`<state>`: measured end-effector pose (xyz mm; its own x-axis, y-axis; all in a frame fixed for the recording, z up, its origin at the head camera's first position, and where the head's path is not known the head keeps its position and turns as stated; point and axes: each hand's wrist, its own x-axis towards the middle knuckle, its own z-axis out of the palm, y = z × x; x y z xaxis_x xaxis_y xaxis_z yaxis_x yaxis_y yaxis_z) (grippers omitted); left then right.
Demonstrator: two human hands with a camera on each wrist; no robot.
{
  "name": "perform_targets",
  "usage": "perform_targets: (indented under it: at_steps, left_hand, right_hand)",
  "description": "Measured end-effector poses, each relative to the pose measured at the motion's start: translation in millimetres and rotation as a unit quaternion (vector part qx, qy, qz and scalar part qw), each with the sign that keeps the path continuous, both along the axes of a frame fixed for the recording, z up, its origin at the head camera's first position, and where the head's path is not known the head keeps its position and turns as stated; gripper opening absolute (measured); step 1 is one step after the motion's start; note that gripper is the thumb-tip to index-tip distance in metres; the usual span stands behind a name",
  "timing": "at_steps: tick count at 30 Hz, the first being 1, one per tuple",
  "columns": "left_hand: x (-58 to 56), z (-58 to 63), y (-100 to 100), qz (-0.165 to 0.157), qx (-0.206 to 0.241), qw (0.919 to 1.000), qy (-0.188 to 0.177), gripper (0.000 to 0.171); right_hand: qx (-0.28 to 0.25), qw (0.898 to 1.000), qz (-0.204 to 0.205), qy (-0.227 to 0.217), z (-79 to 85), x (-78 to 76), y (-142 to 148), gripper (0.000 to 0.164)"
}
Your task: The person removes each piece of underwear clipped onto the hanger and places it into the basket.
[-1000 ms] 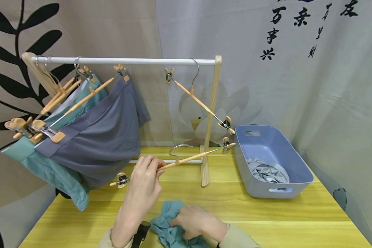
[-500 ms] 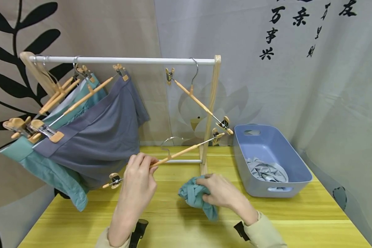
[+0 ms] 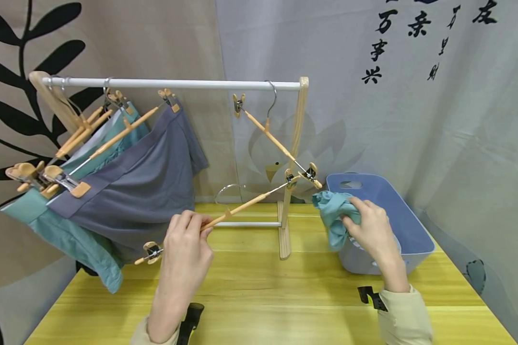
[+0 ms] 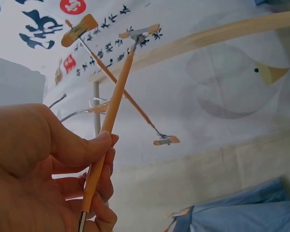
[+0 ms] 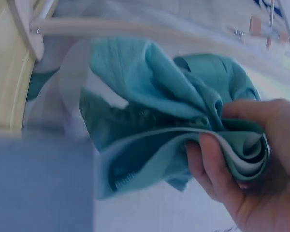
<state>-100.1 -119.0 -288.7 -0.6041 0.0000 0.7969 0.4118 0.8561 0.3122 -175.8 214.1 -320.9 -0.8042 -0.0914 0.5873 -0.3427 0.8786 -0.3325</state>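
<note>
In the head view my left hand (image 3: 185, 251) grips the wooden bar of a clip hanger (image 3: 241, 207), whose metal hook points up and whose two end clips carry nothing. Thumb and fingers wrap that bar (image 4: 117, 104) in the left wrist view. My right hand (image 3: 373, 230) pinches a bunched teal garment (image 3: 337, 213) over the near left side of the blue basket (image 3: 407, 218). Close up in the right wrist view, the folded teal cloth (image 5: 150, 87) is gathered between thumb and fingers, its waistband edge curling out.
A rack with a white rail (image 3: 190, 85) stands at the back. Grey-blue shorts (image 3: 142, 191) and teal garments (image 3: 69, 235) hang at its left, a bare clip hanger (image 3: 272, 136) at its right. Grey cloth lies in the basket, partly hidden. The wooden table (image 3: 250, 297) lies beneath.
My right hand has lifted the teal garment off the table and carried it right and away from me to the basket. My left hand has shifted the hanger slightly left.
</note>
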Motion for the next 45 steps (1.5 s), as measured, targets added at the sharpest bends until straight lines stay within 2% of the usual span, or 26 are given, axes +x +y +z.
perform_targets:
  at_steps: [5, 8, 11, 18, 23, 29, 34, 39, 45]
  left_hand:
    - [1.4, 2.3, -4, 0.015, 0.008, 0.9998, -0.002, 0.017]
    - [2.0, 5.3, -7, 0.026, 0.016, 0.9995, -0.002, 0.016]
    - [2.1, 9.5, -10, 0.037, 0.025, 0.9990, 0.004, 0.013]
    - [1.4, 18.7, -14, 0.062, 0.045, 0.9970, 0.016, 0.010]
    - [0.8, 23.6, -17, 0.081, 0.052, 0.9951, 0.019, 0.010]
    - [0.9, 30.1, -20, 0.101, 0.069, 0.9923, 0.020, 0.010]
    - [0.9, 34.4, -21, 0.117, 0.075, 0.9902, 0.017, 0.011]
    - [-1.6, 37.1, -21, 0.128, 0.078, 0.9887, 0.013, 0.011]
    - [-6.1, 38.4, -22, 0.137, 0.082, 0.9872, 0.008, 0.012]
  right_hand:
    - [-0.055, 0.994, -0.087, 0.018, -3.6, -4.7, 19, 0.033]
    - [-0.082, 0.988, -0.132, 0.011, -5.2, -6.8, 26, 0.034]
    - [-0.089, 0.983, -0.162, -0.021, -6.6, -9.0, 32, 0.038]
    - [-0.067, 0.967, -0.207, -0.133, -13.6, -14.7, 45, 0.044]
    - [-0.054, 0.957, -0.222, -0.179, -21.1, -18.3, 49, 0.048]
    - [-0.054, 0.953, -0.232, -0.185, -23.3, -19.9, 48, 0.040]
    - [-0.051, 0.959, -0.225, -0.166, -20.3, -19.7, 43, 0.035]
    - [-0.048, 0.967, -0.202, -0.148, -18.3, -21.3, 34, 0.033]
    - [-0.036, 0.980, -0.170, -0.099, -21.1, -27.7, 13, 0.027]
